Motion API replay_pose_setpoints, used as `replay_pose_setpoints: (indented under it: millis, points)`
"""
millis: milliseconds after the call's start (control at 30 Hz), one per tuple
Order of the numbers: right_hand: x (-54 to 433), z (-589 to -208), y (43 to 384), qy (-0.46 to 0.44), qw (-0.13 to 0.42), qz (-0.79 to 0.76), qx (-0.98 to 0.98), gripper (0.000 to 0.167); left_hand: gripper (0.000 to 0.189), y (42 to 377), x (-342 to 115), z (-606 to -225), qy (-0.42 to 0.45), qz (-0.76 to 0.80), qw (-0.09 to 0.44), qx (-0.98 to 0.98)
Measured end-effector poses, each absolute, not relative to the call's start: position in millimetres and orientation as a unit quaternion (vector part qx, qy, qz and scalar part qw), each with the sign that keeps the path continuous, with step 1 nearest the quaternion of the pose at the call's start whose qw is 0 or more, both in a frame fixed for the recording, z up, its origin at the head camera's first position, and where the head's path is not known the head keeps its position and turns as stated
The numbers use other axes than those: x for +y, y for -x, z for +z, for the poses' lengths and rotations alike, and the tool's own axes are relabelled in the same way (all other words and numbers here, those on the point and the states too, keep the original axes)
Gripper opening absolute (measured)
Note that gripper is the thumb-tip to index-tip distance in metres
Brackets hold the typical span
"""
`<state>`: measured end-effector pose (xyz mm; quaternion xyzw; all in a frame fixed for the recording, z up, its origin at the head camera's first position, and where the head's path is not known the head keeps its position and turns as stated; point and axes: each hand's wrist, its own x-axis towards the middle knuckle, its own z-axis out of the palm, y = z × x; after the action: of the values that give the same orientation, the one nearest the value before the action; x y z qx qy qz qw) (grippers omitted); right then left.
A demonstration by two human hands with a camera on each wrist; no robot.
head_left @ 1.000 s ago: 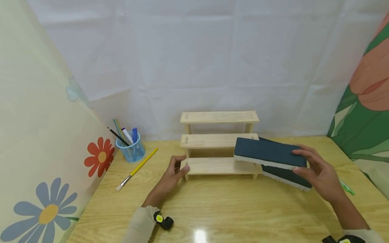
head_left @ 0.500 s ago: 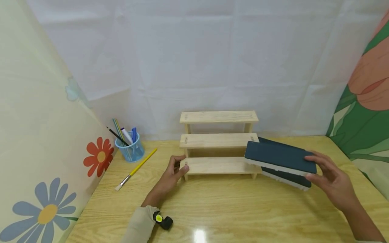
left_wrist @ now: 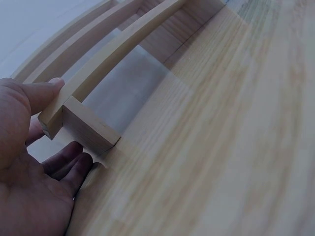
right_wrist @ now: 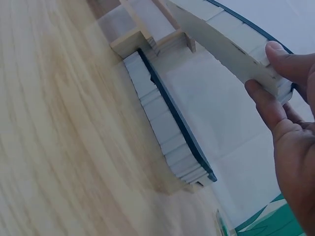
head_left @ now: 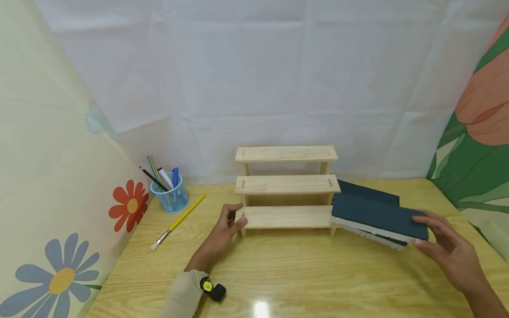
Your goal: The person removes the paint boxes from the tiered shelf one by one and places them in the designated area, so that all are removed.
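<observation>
My left hand (head_left: 222,230) grips the left end of the lowest step of a pale wooden three-step stand (head_left: 288,216), thumb on top and fingers at the end by the leg (left_wrist: 91,125). Between thumb and fingers, my right hand (head_left: 453,251) pinches the right end of a long flat block (head_left: 377,215) with a dark blue top and white sides. Its left end overlaps the lowest step's right end in the head view. Below and behind it lies a similar dark blue block (head_left: 367,191) on the table; the right wrist view shows its white ribbed side (right_wrist: 162,118).
At the back left stands a light blue cup (head_left: 171,201) of pens and pencils, with a yellow-handled paintbrush (head_left: 179,221) beside it. White cloth (head_left: 286,79) hangs behind the stand. A green pen (right_wrist: 221,223) lies at the right in the right wrist view.
My right hand has moved right and toward me with the held block, drawing it off the front of the stand and over the other block. My left hand has stayed put.
</observation>
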<state>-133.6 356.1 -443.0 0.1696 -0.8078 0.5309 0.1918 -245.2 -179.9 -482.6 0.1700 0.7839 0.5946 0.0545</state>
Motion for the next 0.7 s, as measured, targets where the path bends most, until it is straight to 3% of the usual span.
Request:
replay_pose_setpoints:
  millis: [200,700]
  points:
    - [360,-448,123,-0.117,0.195,0.464,-0.856,0.054,0.047,244,-179,-483,-0.167,0.596,0.055,0.784]
    - [376,-470,109,-0.087,0.201,0.436,-0.873,0.049,0.044,245,-179,-482,-0.176,0.597,0.047,0.781]
